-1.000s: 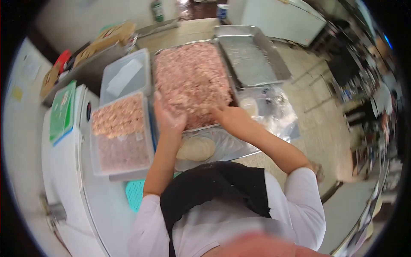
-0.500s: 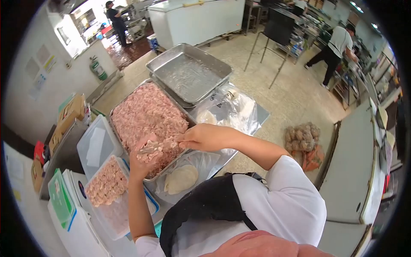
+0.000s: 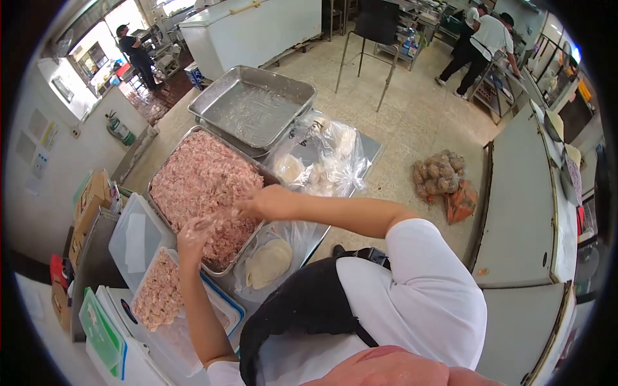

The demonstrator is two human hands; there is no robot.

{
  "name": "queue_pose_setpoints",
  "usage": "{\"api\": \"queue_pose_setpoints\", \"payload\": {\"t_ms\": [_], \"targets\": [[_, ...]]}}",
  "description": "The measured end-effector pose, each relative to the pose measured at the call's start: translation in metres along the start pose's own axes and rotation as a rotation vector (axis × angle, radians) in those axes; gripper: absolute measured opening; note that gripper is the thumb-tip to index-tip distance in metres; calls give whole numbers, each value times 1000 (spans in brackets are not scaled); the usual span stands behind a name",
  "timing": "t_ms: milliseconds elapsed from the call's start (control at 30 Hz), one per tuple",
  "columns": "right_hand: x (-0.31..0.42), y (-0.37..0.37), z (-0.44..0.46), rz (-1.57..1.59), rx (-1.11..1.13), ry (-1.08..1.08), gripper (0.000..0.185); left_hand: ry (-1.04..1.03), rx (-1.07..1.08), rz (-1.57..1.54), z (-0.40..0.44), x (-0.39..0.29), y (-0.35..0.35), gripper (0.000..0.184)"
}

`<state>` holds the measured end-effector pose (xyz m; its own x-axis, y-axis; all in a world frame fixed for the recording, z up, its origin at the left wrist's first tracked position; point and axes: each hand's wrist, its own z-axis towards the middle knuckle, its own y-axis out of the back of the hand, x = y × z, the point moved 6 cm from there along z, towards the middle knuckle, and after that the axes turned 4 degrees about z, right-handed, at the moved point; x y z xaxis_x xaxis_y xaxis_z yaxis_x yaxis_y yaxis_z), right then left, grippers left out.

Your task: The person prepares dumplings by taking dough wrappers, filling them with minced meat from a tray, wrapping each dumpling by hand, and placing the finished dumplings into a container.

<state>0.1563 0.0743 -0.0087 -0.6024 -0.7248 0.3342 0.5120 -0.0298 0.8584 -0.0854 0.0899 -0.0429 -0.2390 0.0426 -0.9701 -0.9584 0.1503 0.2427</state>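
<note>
Comprises raw ground meat (image 3: 203, 168) filling metal tray (image 3: 242, 248) at centre-left of frame, apparently worked at lower end with upper bulk seemingly remaining, beneath blurred left hand (image 3: 192, 235) and curled right hand (image 3: 264, 202), grasp indeterminable in both.

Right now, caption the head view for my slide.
Bare left hand and right hand over pink minced meat in a rectangular metal tray.

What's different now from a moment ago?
The view has swung to the person's right, bringing the brown bundle on the floor into sight. The left hand, which cupped a clump of meat half a second ago, no longer plainly shows it; blur hides whether it was let go. The right hand remains close by. The meat and empty tray stayed put.
</note>
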Motion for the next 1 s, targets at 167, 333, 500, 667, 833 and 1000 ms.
{"api": "queue_pose_setpoints", "payload": {"t_ms": [167, 333, 500, 667, 833, 1000], "targets": [[-60, -24, -12, -168, 342, -202, 23, -73, -39, 87, -25, -4, 12, 46], [5, 27, -7, 449, 76, -73, 30, -142, 33, 166, -35, -60, -8, 37], [19, -8, -5, 513, 118, 5, 28, -363, 216, 198, -19, -37, -8, 22], [33, 23, 3, 116, -84, 14, 35, 1, -14, 122, -9, 14, 8, 26], [-41, -32, -4, 39, 139, -133, 35, -20, -121, 319, -14, 23, 4, 42], [-79, 4, -7, 95, 233, -181, 31, -383, -255, 624, -43, -77, -21, 52]]}}
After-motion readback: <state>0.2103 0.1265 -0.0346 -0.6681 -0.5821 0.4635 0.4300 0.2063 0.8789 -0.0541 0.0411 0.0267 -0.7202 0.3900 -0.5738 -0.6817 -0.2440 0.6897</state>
